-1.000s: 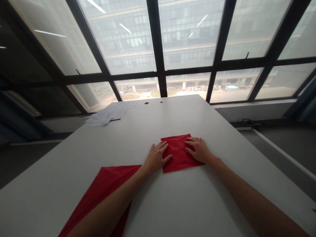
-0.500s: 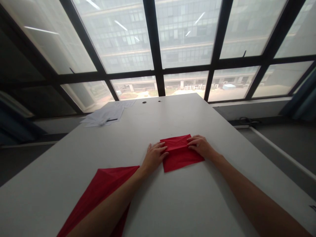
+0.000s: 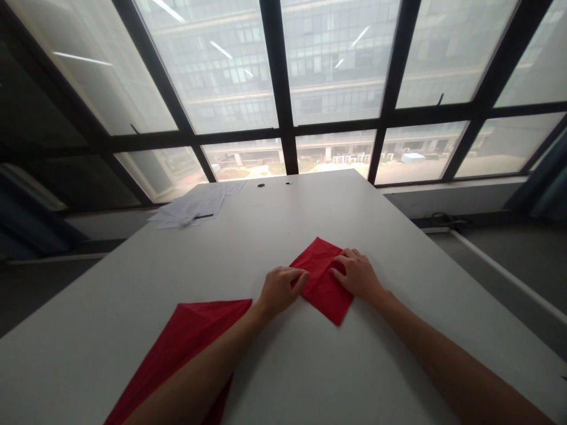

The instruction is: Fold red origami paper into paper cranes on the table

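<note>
A small square of creased, folded red paper (image 3: pixel 325 286) lies turned cornerwise on the white table, one corner pointing towards me. My left hand (image 3: pixel 281 288) is closed at its left corner, thumb on top and the other fingers curled; their tips are partly hidden. On the right side, my right hand (image 3: pixel 358 273) bends over the paper, gripping it with thumb and forefinger arched and a gap showing between them. Beneath my left forearm rests a larger red sheet (image 3: pixel 177 336), partly covered by the arm.
Loose white papers (image 3: pixel 190 203) with a dark pen (image 3: pixel 204 216) on them lie at the table's far left. Two round holes sit near the far edge of the white table (image 3: pixel 283 224). Tall windows with dark frames stand behind it.
The small red paper has turned from lying roughly square-on to cornerwise. My left hand's fingers have curled in, and my right hand has shifted slightly down along the paper's right side.
</note>
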Available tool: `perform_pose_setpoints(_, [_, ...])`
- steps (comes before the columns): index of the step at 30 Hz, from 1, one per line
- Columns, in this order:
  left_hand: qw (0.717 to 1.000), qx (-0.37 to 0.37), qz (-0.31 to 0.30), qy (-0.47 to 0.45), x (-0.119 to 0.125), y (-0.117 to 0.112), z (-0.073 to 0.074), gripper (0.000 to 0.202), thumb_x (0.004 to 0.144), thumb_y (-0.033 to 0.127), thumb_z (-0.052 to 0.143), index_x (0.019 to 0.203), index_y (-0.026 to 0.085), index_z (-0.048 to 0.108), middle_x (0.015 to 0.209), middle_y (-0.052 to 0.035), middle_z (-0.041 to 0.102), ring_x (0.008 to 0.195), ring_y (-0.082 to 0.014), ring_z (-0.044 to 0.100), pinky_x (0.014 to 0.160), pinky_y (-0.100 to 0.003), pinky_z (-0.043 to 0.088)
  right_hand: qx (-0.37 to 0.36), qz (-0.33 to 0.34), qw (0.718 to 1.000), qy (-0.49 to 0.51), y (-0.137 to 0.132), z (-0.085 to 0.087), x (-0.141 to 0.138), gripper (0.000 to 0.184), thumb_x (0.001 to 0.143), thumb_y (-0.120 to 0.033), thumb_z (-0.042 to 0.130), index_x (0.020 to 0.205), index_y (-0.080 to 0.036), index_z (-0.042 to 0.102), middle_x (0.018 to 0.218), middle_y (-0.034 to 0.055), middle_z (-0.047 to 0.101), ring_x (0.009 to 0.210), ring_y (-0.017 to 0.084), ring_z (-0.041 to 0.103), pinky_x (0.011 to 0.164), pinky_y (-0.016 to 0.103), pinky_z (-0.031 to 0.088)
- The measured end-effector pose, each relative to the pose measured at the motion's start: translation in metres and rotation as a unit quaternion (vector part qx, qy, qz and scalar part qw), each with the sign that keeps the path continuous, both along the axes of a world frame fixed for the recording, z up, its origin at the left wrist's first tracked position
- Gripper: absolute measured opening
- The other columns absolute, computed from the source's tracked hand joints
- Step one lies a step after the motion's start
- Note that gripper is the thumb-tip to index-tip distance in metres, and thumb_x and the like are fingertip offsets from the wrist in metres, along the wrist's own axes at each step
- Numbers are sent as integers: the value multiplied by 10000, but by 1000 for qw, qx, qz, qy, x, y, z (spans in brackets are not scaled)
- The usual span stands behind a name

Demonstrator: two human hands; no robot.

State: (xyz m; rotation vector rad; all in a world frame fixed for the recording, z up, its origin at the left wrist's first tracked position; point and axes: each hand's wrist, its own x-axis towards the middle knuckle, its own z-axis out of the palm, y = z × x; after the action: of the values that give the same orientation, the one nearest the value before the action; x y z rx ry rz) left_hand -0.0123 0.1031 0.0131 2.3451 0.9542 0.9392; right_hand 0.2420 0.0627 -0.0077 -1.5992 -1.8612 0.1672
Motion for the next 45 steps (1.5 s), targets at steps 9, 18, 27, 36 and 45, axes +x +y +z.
perform_pose_setpoints(9, [990,70,-43,111,-5,20,-12,449,920,228,582,1361,309,560,1391,-29,585,1319,-233,509,1145,-459,323,17,117,992,-37,6,-1,8,237,911,-223,576,1097,-273,716,1214,39,676,1153,250,574,1067,433,372])
perform_pose_setpoints(18, [987,68,-7,147,-4,19,-14,402,889,348,658,1285,289,633,1302,-45,646,1211,-258,569,1062,-432,398,-61,116,991,-37,-6,11,20,452,763,-389,776,1200,-325,681,1234,50,626,1155,287,531,1037,470,370])
perform_pose_setpoints(27, [990,70,7,123,-5,24,-14,178,807,338,759,984,324,776,1085,-13,706,1031,-230,614,956,-396,442,-38,112,993,-24,2,2,18,356,754,-365,776,1106,-322,736,1202,46,662,1120,293,563,1021,490,378])
perform_pose_setpoints(36, [997,63,13,52,-7,27,-14,92,826,232,743,839,307,795,981,-8,740,892,-189,657,864,-343,485,-8,125,992,-2,8,-1,27,261,736,-343,797,993,-304,775,1115,44,713,1069,272,613,976,451,445])
perform_pose_setpoints(45, [997,68,39,-10,-12,26,-13,112,885,234,678,933,245,779,982,-39,756,910,-186,687,896,-347,520,84,135,980,123,16,-3,18,126,854,-211,672,779,-249,765,850,48,744,854,222,641,830,379,504])
